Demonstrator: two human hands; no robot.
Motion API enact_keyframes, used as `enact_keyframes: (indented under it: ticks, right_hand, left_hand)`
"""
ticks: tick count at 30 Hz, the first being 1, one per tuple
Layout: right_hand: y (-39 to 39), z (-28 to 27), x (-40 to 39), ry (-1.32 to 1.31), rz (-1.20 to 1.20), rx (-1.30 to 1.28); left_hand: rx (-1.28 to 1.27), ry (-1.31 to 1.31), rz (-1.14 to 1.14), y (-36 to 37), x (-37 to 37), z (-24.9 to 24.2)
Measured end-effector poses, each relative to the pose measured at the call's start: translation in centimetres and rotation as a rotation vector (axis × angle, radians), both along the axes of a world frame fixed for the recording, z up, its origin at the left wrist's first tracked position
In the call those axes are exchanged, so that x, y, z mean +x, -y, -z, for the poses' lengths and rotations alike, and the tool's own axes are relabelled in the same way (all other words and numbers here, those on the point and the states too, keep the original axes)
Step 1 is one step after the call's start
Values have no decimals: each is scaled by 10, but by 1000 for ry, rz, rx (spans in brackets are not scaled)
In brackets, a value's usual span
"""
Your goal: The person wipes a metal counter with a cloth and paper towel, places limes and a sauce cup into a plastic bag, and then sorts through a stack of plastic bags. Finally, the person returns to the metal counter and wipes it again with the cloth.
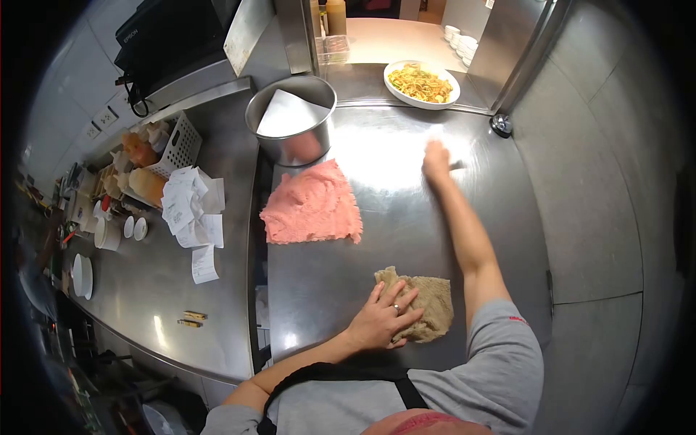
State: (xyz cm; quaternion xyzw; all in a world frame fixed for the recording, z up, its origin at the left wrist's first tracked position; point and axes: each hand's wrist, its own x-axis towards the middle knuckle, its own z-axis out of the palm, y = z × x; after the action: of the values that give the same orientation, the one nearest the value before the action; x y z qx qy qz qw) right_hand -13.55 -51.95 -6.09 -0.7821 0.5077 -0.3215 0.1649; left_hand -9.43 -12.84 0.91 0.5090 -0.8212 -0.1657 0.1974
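My left hand (384,319) lies on a folded beige cloth (431,308) near the front of the steel counter. Its fingers are spread across the cloth, and a ring shows on one of them. My right hand (436,161) is stretched forward over the far part of the counter, below a white plate of noodles (420,83). Glare and blur hide its fingers, so whether it holds anything cannot be made out. A small dark patch shows beside it. Left of centre, a pink cloth (313,203) lies rumpled on the steel.
A steel pot (293,141) with a white sheet inside stands at the back left. On the left counter are paper receipts (190,206), a white basket (177,145), bottles and small cups. A dark round object (501,125) sits at the right corner beside a tiled wall.
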Motion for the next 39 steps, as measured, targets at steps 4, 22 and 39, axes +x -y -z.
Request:
enact_keyframes:
  ticks: [4, 22, 39]
  right_hand:
    - [-165, -36, 7, -289, -785, -376]
    - [-72, -36, -78, -100, -391, 26]
    - [37, -22, -197, -201, 212, 53]
  left_hand:
    - [-9, 25, 10, -1, -1, 0]
    - [-9, 52, 4, 1, -4, -1]
    - [-73, -7, 33, -1, -1, -2]
